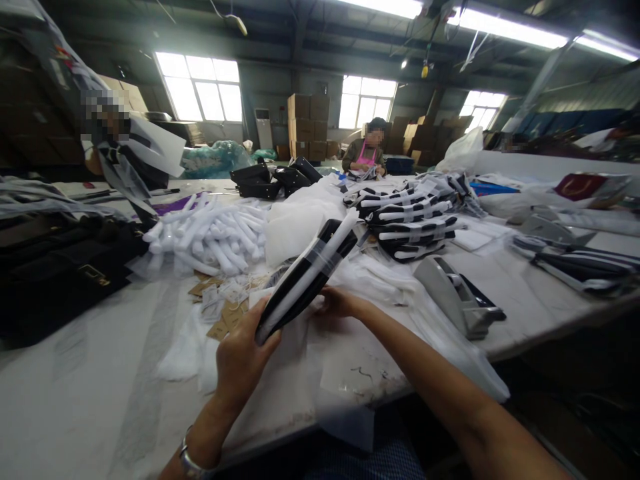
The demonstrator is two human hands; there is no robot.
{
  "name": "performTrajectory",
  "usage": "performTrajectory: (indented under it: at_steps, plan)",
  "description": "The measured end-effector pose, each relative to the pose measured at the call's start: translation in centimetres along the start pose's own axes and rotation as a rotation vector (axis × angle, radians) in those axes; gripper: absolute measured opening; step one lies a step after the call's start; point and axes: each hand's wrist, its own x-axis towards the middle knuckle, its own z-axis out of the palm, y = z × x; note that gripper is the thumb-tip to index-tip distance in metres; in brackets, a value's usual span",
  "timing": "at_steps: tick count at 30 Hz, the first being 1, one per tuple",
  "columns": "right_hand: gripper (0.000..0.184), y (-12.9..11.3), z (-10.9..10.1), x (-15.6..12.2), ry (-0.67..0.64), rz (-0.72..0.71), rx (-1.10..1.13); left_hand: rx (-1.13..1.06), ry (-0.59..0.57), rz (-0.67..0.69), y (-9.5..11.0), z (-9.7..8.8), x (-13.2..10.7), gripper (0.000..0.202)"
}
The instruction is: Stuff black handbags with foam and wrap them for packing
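Observation:
My left hand (245, 350) is closed around the near end of a flat black bundle (305, 287), which may be folded bag straps. A white foam strip (300, 293) runs along the bundle, with a clear band round its middle. It is tilted, its far end raised to the right. Just below the bundle's right side is my right hand (343, 303); its blurred fingers are partly hidden, so I cannot tell whether they grip it. Paper tags (227, 317) lie beyond my left hand. Similar black-and-white bundles (415, 220) are piled farther back.
White foam tubes (220, 233) are heaped at the left behind black bags (65, 273). A grey tape dispenser (457, 297) stands at the right, near white sheeting (425, 320). One person (367, 153) sits across the table; another (125, 147) stands at the left with a white sheet.

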Motion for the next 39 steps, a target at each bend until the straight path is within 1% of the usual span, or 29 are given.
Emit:
performTrajectory:
  at_steps: [2,3,4,5,6,8,9,11,14,16,17,19,21,22,23,24,25,26,27,28,31,33,34,36,39]
  plan:
    - [0.051,-0.5,0.2,-1.9,0.090,0.050,0.007,0.003,-0.014,0.016,0.1,0.1,-0.2,0.057]
    - [0.046,-1.0,0.5,-3.1,0.136,0.080,0.002,0.003,-0.019,0.025,0.1,0.2,-0.3,0.056]
    - [0.044,-1.7,0.8,-4.5,0.172,0.104,-0.002,0.001,-0.027,0.038,0.2,0.2,-0.5,0.055]
    - [0.045,-2.5,1.3,-5.8,0.188,0.112,-0.009,-0.001,-0.035,0.053,0.3,0.3,-0.6,0.054]
    - [0.048,-3.3,1.7,-7.0,0.176,0.098,-0.018,-0.001,-0.045,0.065,0.4,0.4,-0.7,0.054]
    - [0.058,-4.8,2.7,-8.7,0.098,0.016,-0.044,0.004,-0.063,0.088,0.8,0.7,-0.9,0.053]
    - [0.061,-5.4,3.1,-9.1,0.059,-0.034,-0.062,0.005,-0.071,0.106,1.0,0.8,-1.0,0.054]
    - [0.055,-5.9,3.6,-9.0,0.038,-0.114,-0.098,0.005,-0.078,0.154,1.4,1.1,-1.1,0.055]
    - [0.038,-5.9,3.8,-8.4,0.116,-0.140,-0.131,0.011,-0.080,0.243,1.9,1.5,-1.4,0.059]
    - [0.031,-6.1,3.6,-9.1,0.152,-0.137,-0.143,0.015,-0.084,0.289,2.0,1.7,-1.8,0.060]
    - [0.030,-6.4,3.4,-9.9,0.171,-0.166,-0.137,0.013,-0.088,0.314,2.0,1.8,-2.0,0.059]
    - [0.028,-7.3,2.7,-12.1,0.231,-0.304,-0.098,0.017,-0.093,0.372,1.9,2.0,-2.7,0.055]
    - [0.027,-8.1,1.3,-14.1,0.342,-0.456,-0.030,0.039,-0.090,0.452,1.8,2.2,-3.4,0.048]
    - [0.026,-8.4,0.4,-14.6,0.412,-0.478,0.005,0.054,-0.084,0.497,1.7,2.3,-3.7,0.045]
    - [0.025,-8.5,-0.6,-14.6,0.471,-0.436,0.030,0.070,-0.079,0.538,1.7,2.4,-4.0,0.043]
    - [0.024,-8.3,-1.7,-14.0,0.501,-0.322,0.039,0.085,-0.076,0.571,1.6,2.5,-4.3,0.041]
    - [0.024,-8.0,-2.7,-12.9,0.498,-0.175,0.036,0.097,-0.072,0.596,1.6,2.6,-4.5,0.040]
    - [0.026,-7.4,-3.6,-11.4,0.459,-0.004,0.019,0.106,-0.070,0.612,1.6,2.6,-4.7,0.040]
    - [0.029,-6.7,-4.4,-9.5,0.360,0.173,-0.010,0.111,-0.066,0.620,1.6,2.6,-4.7,0.039]
    - [0.030,-5.8,-5.1,-7.3,0.280,0.251,-0.024,0.112,-0.059,0.624,1.7,2.6,-4.8,0.039]
    - [0.022,-3.3,-5.7,-0.7,0.085,0.369,-0.052,0.103,-0.038,0.632,1.8,2.5,-4.8,0.039]
    - [0.026,-2.1,-5.2,2.7,-0.049,0.453,-0.057,0.094,-0.039,0.637,1.8,2.4,-5.0,0.040]
    - [0.028,-1.6,-4.8,4.0,-0.104,0.493,-0.055,0.090,-0.038,0.641,1.7,2.3,-5.0,0.041]
    - [0.031,-1.0,-3.8,5.7,-0.178,0.557,-0.048,0.084,-0.030,0.656,1.6,2.0,-5.2,0.040]
    - [0.033,-0.2,-2.9,6.5,-0.211,0.593,-0.030,0.075,-0.014,0.697,1.6,1.6,-5.4,0.040]
